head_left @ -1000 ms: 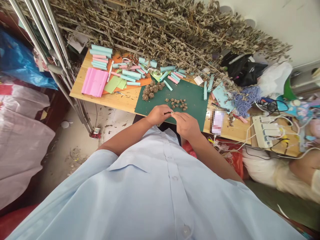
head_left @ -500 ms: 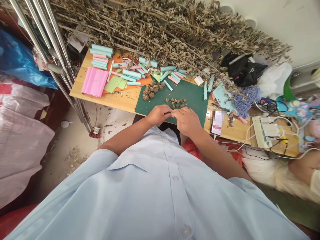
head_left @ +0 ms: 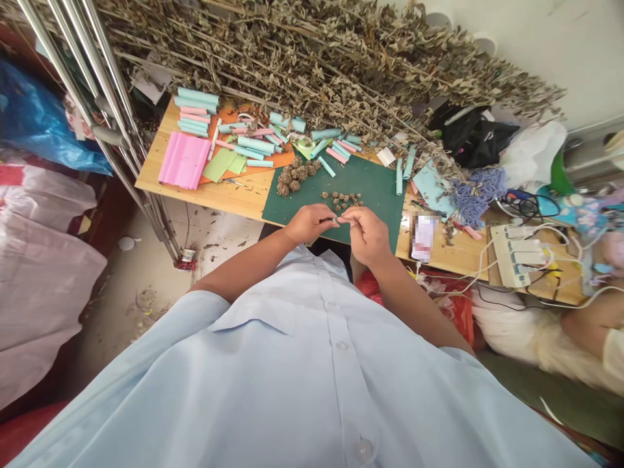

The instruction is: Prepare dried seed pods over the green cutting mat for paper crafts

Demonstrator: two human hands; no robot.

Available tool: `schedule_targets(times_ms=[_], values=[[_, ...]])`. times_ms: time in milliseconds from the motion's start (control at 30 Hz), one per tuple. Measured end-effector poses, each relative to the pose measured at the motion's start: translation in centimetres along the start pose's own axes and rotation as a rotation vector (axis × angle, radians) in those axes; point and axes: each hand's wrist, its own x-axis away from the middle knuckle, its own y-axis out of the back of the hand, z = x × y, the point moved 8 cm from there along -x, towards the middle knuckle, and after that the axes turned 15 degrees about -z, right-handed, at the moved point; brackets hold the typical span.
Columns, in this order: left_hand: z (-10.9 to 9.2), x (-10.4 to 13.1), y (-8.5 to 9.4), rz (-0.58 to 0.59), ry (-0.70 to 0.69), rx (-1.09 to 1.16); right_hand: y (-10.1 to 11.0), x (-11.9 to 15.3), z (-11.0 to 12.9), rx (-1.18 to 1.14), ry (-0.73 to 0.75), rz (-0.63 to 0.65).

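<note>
My left hand is pinched over the front edge of the green cutting mat. Between its thumb and fingers is a tiny pale piece, too small to name. My right hand faces it, thumb and forefinger pressed together just beside that piece; whether they grip anything does not show. Beyond my fingers lie several small brown balls of dried plant matter. Larger crumbly brown balls sit clustered at the mat's back left.
Rolled blue and pink paper and a pink folded sheet cover the table's left. Dried leafy stalks are heaped behind. To the right are a phone, a power strip and blue yarn. Metal poles stand left.
My right hand has turned and drawn slightly away from the left, so a small gap shows between the fingertips. My left hand has stayed nearly still.
</note>
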Motion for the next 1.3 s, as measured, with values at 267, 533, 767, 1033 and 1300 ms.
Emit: schedule_targets(times_ms=[267, 533, 767, 1033, 1300], values=[[0.0, 0.1, 0.0, -0.008, -0.019, 0.008, -2.5, 0.1, 0.6, 0.277, 0.143, 0.228], [-0.2, 0.1, 0.5, -0.037, -0.058, -0.042, -3.6, 0.3, 2.0, 0.460, 0.177, 0.229], [-0.3, 0.2, 0.5, -0.015, -0.089, -0.089, -1.2, 0.3, 0.7, 0.301, 0.092, 0.057], [0.3, 0.4, 0.3, -0.057, -0.098, -0.124, 1.8, 2.6, -11.6, 0.303, -0.360, -0.158], [0.5, 0.4, 0.1, -0.055, -0.059, -0.120, -0.6, 2.8, -12.4, 0.395, -0.369, -0.075]])
